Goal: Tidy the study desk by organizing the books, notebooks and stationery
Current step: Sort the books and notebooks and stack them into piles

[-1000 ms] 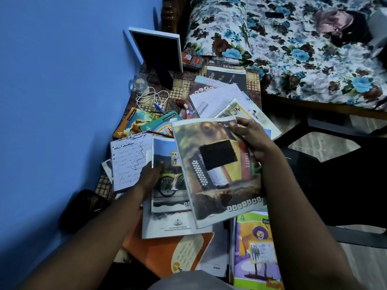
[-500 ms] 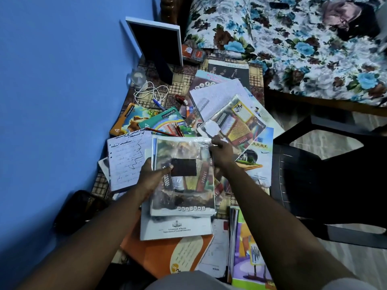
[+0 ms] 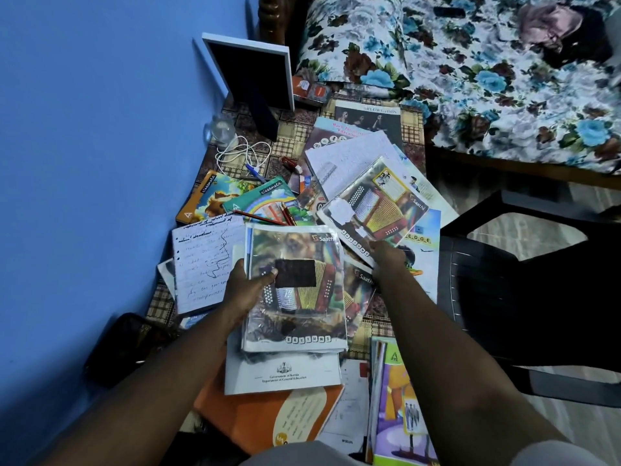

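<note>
My left hand (image 3: 247,287) grips the left edge of a small stack topped by an accordion-cover notebook (image 3: 302,307), thumb on the cover. My right hand (image 3: 386,258) pinches the near edge of a second accordion-cover notebook (image 3: 376,203), which lies tilted over other books. A third notebook (image 3: 358,294) of the same kind peeks out between them. A handwritten notepad (image 3: 205,264) lies left of the stack. Two classmate notebooks (image 3: 218,196) and red pencils (image 3: 285,213) lie beyond it. A white textbook (image 3: 282,375) and an orange book (image 3: 268,418) lie under the stack.
A blue wall runs along the left. A picture frame (image 3: 252,72) stands at the desk's far end, with a white cable (image 3: 242,156) and pens (image 3: 255,171) near it. A black plastic chair (image 3: 521,297) is on the right, a floral bed (image 3: 470,62) beyond. A purple-green book (image 3: 396,408) lies near right.
The accordion notebook my right hand carried has been laid on the stack in my left hand. My right hand let go and moved right to the second accordion notebook.
</note>
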A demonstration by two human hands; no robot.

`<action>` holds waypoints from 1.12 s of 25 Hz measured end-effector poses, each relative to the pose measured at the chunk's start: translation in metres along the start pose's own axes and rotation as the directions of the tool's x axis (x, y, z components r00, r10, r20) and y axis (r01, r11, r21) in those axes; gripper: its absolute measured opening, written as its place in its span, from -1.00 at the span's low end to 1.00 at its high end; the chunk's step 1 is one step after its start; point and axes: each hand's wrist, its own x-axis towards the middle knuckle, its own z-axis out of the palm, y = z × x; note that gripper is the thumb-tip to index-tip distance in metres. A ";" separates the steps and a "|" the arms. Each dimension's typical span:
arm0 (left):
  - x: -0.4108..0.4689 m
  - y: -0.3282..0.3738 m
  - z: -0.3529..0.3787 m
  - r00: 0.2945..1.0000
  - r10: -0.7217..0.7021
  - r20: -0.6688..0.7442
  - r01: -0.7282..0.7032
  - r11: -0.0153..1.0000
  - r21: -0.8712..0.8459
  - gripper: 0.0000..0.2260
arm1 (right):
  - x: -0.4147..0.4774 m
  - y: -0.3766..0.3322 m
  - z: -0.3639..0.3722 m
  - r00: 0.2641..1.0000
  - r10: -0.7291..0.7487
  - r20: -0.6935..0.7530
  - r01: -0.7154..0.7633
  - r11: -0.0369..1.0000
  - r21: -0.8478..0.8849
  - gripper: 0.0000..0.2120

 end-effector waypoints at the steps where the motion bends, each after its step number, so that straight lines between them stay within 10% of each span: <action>1: 0.001 0.000 0.000 1.000 0.001 0.015 -0.001 1.000 -0.019 -0.24 | 0.004 -0.002 -0.001 0.999 0.045 -0.013 -0.045 0.998 0.049 -0.89; 12: 0.001 0.006 -0.008 0.991 -0.054 0.120 0.067 0.992 -0.105 -0.30 | -0.055 -0.029 -0.049 0.931 -0.293 0.219 0.203 0.911 0.358 -0.60; 23: -0.018 0.022 -0.012 0.938 -0.188 0.291 0.272 0.919 -0.285 -0.45 | -0.105 0.053 -0.035 0.706 -0.045 0.707 0.322 0.909 -0.264 -0.61; 28: 0.057 -0.052 -0.013 0.977 -0.068 0.204 0.098 0.985 -0.143 0.11 | -0.080 0.058 -0.041 0.894 -0.184 0.409 0.336 0.878 -0.339 -0.81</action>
